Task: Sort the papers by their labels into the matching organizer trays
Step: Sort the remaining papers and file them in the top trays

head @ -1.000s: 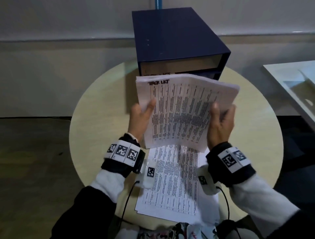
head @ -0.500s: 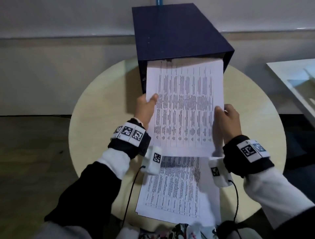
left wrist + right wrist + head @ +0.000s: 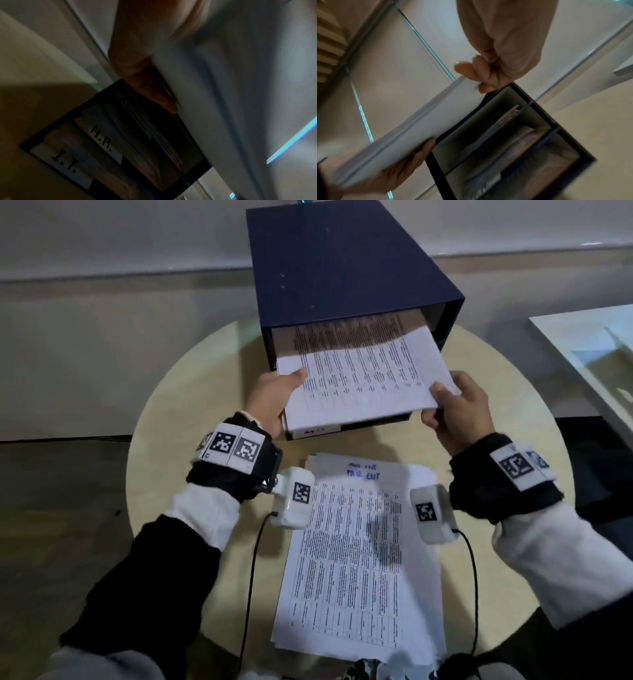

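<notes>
**Papers at the organizer's mouth**

A round pale table [image 3: 178,419] carries a dark blue organizer [image 3: 342,268] at its far side. Both hands hold a sheaf of papers [image 3: 359,378], its far end inside the organizer's top opening: the left hand [image 3: 270,402] grips the left edge, the right hand [image 3: 459,409] pinches the right corner. Nearer than the organizer lies a second stack [image 3: 356,559]. Tray labels read H.R. [image 3: 101,139] and I.T. [image 3: 63,161].

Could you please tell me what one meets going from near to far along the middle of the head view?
Stack of papers on the table → held sheaf of papers → dark blue organizer.
</notes>
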Demonstrator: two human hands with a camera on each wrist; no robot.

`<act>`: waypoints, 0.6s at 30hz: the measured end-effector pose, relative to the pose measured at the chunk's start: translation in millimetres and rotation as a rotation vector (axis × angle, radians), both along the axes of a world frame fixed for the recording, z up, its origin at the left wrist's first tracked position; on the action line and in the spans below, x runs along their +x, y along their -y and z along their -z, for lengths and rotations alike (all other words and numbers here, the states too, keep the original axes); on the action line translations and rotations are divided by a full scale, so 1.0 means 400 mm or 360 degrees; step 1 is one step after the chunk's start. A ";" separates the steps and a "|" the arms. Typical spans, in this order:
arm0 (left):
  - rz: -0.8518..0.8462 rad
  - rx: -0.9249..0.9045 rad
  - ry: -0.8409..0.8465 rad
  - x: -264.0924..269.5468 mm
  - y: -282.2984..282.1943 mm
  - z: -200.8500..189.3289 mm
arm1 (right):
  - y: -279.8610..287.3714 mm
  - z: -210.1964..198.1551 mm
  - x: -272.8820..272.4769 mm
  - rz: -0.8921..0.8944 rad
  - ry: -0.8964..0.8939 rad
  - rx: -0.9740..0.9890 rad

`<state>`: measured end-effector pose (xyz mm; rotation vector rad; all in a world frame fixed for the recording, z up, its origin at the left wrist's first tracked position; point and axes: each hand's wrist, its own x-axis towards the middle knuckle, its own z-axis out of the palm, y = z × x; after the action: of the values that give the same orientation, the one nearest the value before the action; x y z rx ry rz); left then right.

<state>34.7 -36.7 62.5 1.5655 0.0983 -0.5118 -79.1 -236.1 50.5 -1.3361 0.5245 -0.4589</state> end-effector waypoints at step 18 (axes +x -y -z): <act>0.0179 0.0114 0.0283 -0.005 0.022 -0.028 | 0.031 -0.058 0.244 0.0195 -0.0217 0.0031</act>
<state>32.5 -45.5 73.7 1.6866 -0.1089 -0.4587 18.3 -248.6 73.5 -1.3272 0.7254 -0.4636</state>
